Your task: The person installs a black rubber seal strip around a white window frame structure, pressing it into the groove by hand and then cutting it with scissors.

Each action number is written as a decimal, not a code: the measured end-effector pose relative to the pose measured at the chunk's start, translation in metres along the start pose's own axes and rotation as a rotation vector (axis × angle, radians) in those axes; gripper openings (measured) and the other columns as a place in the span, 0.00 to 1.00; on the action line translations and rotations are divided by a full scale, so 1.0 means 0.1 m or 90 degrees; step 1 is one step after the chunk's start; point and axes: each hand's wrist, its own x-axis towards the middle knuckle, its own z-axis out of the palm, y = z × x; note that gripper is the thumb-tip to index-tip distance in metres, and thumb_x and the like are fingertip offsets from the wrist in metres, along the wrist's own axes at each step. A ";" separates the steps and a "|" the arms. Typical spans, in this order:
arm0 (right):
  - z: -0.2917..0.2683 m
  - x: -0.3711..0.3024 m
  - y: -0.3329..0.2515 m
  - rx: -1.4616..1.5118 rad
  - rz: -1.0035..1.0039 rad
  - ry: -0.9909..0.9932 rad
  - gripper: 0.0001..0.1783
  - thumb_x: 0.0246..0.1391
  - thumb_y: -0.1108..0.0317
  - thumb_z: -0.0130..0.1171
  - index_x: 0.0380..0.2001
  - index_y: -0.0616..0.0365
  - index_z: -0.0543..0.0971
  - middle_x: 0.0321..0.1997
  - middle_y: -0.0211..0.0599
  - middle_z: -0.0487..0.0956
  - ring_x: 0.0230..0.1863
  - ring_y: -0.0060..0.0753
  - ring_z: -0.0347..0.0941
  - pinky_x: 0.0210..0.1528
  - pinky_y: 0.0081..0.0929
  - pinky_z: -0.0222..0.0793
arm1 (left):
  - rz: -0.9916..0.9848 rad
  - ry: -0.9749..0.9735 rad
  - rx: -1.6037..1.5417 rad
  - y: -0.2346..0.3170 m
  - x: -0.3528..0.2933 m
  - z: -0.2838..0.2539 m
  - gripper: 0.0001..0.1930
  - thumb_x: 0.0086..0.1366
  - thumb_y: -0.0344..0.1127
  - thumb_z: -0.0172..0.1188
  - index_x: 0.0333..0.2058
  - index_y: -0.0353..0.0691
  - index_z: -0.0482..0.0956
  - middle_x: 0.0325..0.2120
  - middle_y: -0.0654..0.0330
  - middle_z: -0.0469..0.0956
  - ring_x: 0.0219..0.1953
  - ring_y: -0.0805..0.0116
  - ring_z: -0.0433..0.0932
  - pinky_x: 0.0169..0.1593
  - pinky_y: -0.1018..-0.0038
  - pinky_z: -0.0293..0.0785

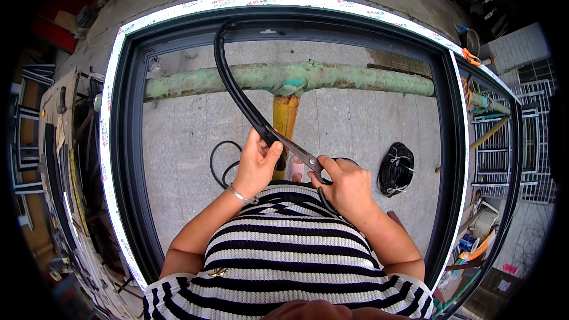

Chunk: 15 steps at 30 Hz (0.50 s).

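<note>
A black rubber sealing strip (228, 77) curves down from the far bar of a dark window frame (128, 136) to my hands. My left hand (258, 163) is closed on the strip near its lower part, thumb and fingers pinching it. In my right hand (347, 184) is a pair of scissors (304, 155), fingers in the black handles. The blades point up and left and lie against the strip beside my left fingertips. Whether they have cut into it cannot be made out. More black strip (214, 163) hangs in loops left of my left hand.
Under the frame runs a green wrapped pipe (195, 81) on a yellow post (285, 112). A tied black bag (396, 169) lies on the paved floor at right. Metal racks (495, 142) stand beyond the right side, and a cluttered bench (59, 124) is at left.
</note>
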 end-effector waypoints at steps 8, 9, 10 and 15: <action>-0.20 0.24 0.20 -0.031 -0.094 0.035 0.19 0.41 0.61 0.76 0.38 0.50 0.83 0.21 0.32 0.74 0.24 0.37 0.74 0.25 0.34 0.68 | 0.007 0.060 -0.043 0.15 -0.30 -0.25 0.18 0.78 0.37 0.46 0.60 0.33 0.65 0.36 0.56 0.80 0.32 0.76 0.73 0.40 0.78 0.72; -0.28 0.35 0.21 -0.055 -0.153 0.036 0.20 0.39 0.61 0.77 0.38 0.50 0.83 0.22 0.31 0.74 0.24 0.37 0.73 0.26 0.35 0.68 | 0.012 0.089 -0.037 0.19 -0.39 -0.35 0.18 0.78 0.37 0.44 0.60 0.32 0.64 0.34 0.55 0.80 0.29 0.77 0.71 0.37 0.80 0.69; -0.38 0.48 0.21 -0.081 -0.212 0.040 0.21 0.37 0.61 0.77 0.37 0.50 0.82 0.23 0.31 0.73 0.25 0.37 0.73 0.26 0.35 0.68 | 0.019 0.131 -0.058 0.24 -0.44 -0.45 0.18 0.78 0.37 0.45 0.60 0.33 0.65 0.31 0.55 0.80 0.25 0.79 0.70 0.32 0.81 0.68; -0.74 1.45 -0.11 -0.189 -0.587 0.023 0.21 0.38 0.59 0.74 0.40 0.44 0.82 0.25 0.26 0.69 0.30 0.31 0.70 0.29 0.30 0.68 | 0.019 0.222 0.037 0.86 -0.59 -0.90 0.16 0.75 0.36 0.51 0.55 0.33 0.70 0.27 0.59 0.80 0.17 0.81 0.66 0.22 0.82 0.64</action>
